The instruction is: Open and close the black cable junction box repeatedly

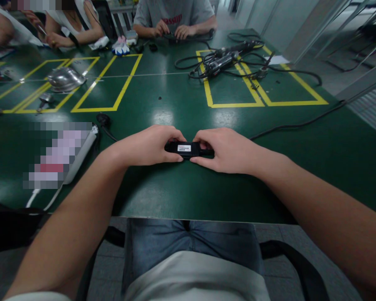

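Observation:
A small black power adapter (192, 149) with a white printed label lies level just above or on the green table, near its front edge. My left hand (156, 146) pinches its left end between thumb and fingers. Round its right end, where a short thick cord sleeve comes out, are the thumb and fingers of my right hand (222, 149). Behind my right wrist a black cable (288, 126) runs off to the right. A black plug (103, 120) on a cord lies beyond my left wrist; whether both cords join the adapter is hidden by my hands.
A blurred-out phone-like device (81, 154) with white cables lies left. Beyond, yellow tape (115, 100) marks rectangles; a shiny metal bowl-shaped part (65, 79) and corded tools (222, 62) lie there. Across the table a person's hands (175, 31) hold something dark; other people sit far left.

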Demonstrator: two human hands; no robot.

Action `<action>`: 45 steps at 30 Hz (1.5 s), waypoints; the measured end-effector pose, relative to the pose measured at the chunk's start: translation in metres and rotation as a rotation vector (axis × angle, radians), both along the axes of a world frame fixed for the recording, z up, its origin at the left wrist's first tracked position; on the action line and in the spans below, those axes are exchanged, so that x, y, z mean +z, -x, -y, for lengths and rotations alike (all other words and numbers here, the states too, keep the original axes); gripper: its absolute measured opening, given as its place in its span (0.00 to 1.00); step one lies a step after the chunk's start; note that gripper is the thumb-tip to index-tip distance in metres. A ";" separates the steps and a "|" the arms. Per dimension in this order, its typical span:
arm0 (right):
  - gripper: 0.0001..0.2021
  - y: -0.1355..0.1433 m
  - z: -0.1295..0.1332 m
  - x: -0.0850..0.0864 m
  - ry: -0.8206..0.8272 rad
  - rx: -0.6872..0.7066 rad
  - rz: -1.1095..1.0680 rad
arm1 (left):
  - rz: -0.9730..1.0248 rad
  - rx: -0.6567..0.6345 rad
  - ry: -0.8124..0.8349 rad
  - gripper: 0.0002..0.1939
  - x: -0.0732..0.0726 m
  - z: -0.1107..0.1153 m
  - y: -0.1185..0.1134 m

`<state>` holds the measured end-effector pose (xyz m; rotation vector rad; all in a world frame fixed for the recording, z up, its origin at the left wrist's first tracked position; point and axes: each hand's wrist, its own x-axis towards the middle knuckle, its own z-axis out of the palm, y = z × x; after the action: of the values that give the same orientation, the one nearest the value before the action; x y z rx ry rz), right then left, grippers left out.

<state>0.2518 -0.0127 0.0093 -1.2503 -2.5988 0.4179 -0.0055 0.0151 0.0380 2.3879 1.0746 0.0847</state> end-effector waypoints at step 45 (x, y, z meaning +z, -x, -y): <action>0.12 -0.001 -0.001 -0.003 0.003 0.015 -0.041 | -0.033 -0.033 -0.027 0.21 -0.001 -0.001 0.000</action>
<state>0.2524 -0.0117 0.0064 -1.2111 -2.5759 0.4456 -0.0055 0.0158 0.0372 2.4379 1.0547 0.0487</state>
